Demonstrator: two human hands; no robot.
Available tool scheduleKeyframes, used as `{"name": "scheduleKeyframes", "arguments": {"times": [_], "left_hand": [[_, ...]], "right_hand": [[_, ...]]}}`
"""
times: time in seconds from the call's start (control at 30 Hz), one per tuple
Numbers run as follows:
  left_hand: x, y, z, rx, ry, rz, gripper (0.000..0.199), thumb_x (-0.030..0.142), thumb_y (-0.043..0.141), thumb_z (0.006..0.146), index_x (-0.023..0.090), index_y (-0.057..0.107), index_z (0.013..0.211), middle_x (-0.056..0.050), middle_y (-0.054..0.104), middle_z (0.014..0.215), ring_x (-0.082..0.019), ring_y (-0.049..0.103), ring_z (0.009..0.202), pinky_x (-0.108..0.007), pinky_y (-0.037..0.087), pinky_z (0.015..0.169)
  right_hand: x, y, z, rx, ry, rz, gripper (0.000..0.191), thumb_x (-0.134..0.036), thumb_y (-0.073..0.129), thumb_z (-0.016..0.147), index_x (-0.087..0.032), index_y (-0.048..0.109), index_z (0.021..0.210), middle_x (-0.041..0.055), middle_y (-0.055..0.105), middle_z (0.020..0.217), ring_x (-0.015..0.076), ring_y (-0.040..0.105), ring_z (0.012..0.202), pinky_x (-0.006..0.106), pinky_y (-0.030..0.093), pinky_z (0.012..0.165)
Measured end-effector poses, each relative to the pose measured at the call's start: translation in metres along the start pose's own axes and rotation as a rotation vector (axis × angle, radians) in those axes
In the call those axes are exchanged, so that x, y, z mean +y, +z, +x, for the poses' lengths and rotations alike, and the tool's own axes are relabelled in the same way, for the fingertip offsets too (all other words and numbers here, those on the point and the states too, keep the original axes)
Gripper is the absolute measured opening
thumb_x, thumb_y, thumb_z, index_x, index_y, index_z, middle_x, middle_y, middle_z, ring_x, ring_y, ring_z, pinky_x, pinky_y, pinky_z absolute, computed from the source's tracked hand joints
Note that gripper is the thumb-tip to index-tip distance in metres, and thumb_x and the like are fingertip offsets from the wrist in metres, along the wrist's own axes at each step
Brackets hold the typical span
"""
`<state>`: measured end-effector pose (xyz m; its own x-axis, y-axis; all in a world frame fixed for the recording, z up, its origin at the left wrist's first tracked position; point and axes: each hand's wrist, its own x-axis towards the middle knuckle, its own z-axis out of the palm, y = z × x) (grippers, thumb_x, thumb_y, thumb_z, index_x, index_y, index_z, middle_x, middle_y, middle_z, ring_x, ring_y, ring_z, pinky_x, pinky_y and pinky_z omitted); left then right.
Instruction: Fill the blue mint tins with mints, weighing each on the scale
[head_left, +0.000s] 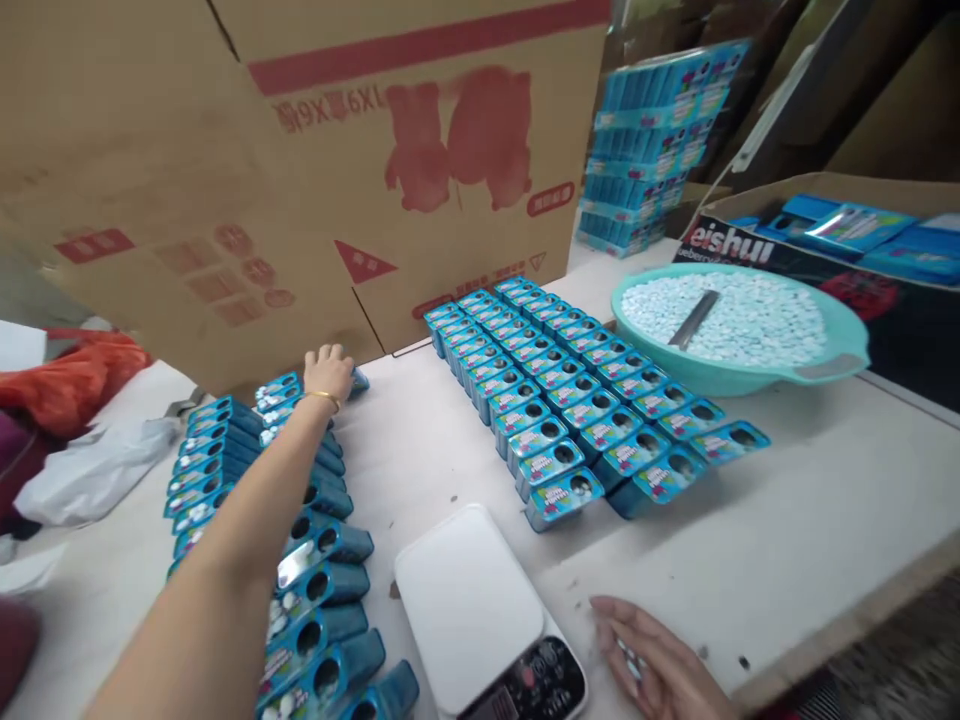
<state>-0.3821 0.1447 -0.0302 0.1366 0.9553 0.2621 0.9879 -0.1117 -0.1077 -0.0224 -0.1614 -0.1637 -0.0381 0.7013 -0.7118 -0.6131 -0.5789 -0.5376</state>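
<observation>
My left hand [328,374], with a gold bracelet at the wrist, reaches to the far end of the left-hand rows. Its fingers are closed over a small blue plastic container [361,381], mostly hidden by the hand. Under that forearm lie several more blue containers [349,580] with round holes in their tops, some with white pellets on them. At the lower right, beside the white digital scale [472,600], my right hand [664,662] is curled, palm partly up. A few small pale pellets [631,662] show between its fingers.
Rows of blue containers [555,380] stand mid-table. Behind them rises a large cardboard box [300,180]. At right, a turquoise basin [750,375] holds pale pellets and a metal strip [694,318]. Stacked blue packs [645,150], an open carton [892,310] and a plastic bag [97,470] surround these.
</observation>
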Motion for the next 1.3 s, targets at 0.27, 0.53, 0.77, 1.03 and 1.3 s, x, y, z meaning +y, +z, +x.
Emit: {"name": "scheduleKeyframes", "arguments": {"times": [0.27, 0.53, 0.77, 1.03, 1.3], "left_hand": [[0.097, -0.089, -0.105, -0.158, 0.286, 0.003, 0.016, 0.032, 0.058, 0.08, 0.017, 0.056, 0.073, -0.003, 0.052, 0.083, -0.014, 0.049, 0.062, -0.026, 0.034, 0.056], [0.187, -0.1, -0.197, -0.407, 0.462, 0.017, 0.012, 0.026, 0.052, 0.083, 0.018, 0.059, 0.079, -0.007, 0.059, 0.084, -0.017, 0.055, 0.063, -0.029, 0.033, 0.053], [0.18, -0.12, -0.218, -0.185, 0.396, -0.146, 0.029, 0.044, 0.058, 0.083, 0.017, 0.055, 0.095, -0.007, 0.061, 0.094, -0.02, 0.058, 0.08, -0.03, 0.042, 0.067], [0.161, -0.116, -0.304, -0.199, 0.12, -0.636, 0.022, 0.04, 0.05, 0.089, 0.018, 0.055, 0.085, 0.0, 0.06, 0.076, -0.011, 0.054, 0.067, -0.024, 0.042, 0.061], [0.161, -0.068, -0.368, -0.347, -0.047, -0.744, 0.025, 0.039, 0.043, 0.092, 0.018, 0.057, 0.086, -0.002, 0.061, 0.078, -0.013, 0.054, 0.069, -0.025, 0.042, 0.061]], "right_hand": [[-0.011, 0.007, -0.01, -0.128, -0.138, -0.015, 0.028, -0.034, 0.075, 0.069, -0.014, 0.068, 0.087, -0.0005, 0.061, 0.068, 0.0049, 0.045, 0.048, 0.017, 0.036, 0.046], [-0.011, 0.0, -0.012, -0.158, -0.083, 0.194, 0.016, -0.017, 0.073, 0.064, -0.011, 0.068, 0.079, 0.0018, 0.062, 0.064, 0.0063, 0.05, 0.049, 0.015, 0.037, 0.04], [-0.007, -0.011, -0.037, -0.098, 0.032, 0.283, 0.009, -0.004, 0.058, 0.072, -0.01, 0.064, 0.074, 0.011, 0.065, 0.078, 0.0116, 0.063, 0.067, 0.017, 0.054, 0.058], [0.001, -0.014, -0.066, -0.014, 0.09, 0.275, 0.018, 0.003, 0.051, 0.077, -0.01, 0.063, 0.077, 0.0097, 0.064, 0.079, 0.0105, 0.063, 0.07, 0.015, 0.055, 0.061], [-0.024, 0.015, -0.068, -0.249, -0.147, -0.188, 0.021, -0.018, 0.074, 0.069, -0.012, 0.065, 0.086, 0.002, 0.063, 0.07, 0.0064, 0.053, 0.055, 0.015, 0.042, 0.046]]}}
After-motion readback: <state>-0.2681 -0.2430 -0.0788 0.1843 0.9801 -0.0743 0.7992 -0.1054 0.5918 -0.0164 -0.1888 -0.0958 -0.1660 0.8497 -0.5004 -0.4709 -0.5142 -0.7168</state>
